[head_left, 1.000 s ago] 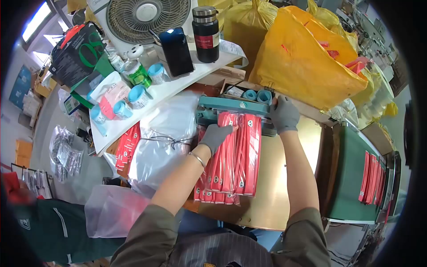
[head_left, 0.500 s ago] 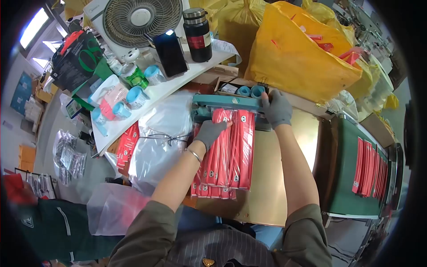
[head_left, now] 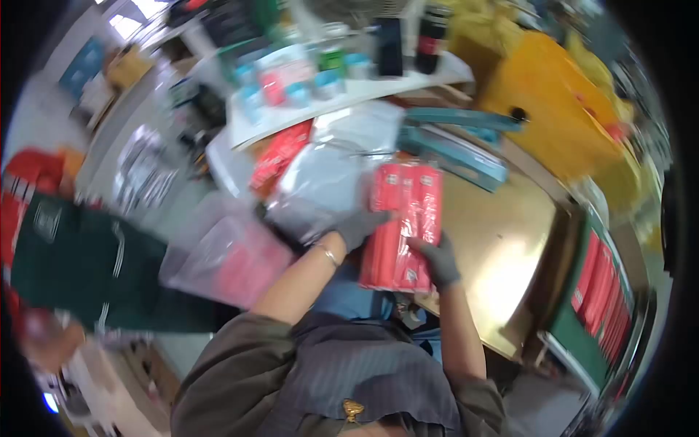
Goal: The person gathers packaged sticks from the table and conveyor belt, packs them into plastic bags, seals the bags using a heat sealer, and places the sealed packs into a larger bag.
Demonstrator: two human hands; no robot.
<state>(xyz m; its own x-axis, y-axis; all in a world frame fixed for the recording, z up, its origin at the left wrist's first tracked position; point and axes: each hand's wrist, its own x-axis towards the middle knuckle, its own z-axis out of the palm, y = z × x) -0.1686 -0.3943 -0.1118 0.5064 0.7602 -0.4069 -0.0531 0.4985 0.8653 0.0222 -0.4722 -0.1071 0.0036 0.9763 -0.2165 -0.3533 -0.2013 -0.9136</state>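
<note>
A clear plastic bag of long red packets [head_left: 404,218] is held up in front of me between both gloved hands. My left hand [head_left: 355,230], in a grey glove, grips its left edge, with the thumb over the front. On the lower right edge, my right hand [head_left: 439,261], also in a grey glove, is closed round the side. Behind the bag stands a teal bag sealer [head_left: 466,162], its long arm [head_left: 462,118] raised above the base. Left of the bag lies a stack of clear plastic bags [head_left: 331,178].
A white shelf [head_left: 349,102] at the back carries blue-lidded tubs, a phone and a dark flask. A yellow bag [head_left: 553,109] stands at back right. Red packets [head_left: 598,280] lie on a green surface at right. A person in a dark green garment [head_left: 80,247] is at left, beside a translucent bin [head_left: 226,255].
The bag of red packets has come away from the sealer towards me. My right hand has left the sealer arm and taken the bag's right side. The view has turned left.
</note>
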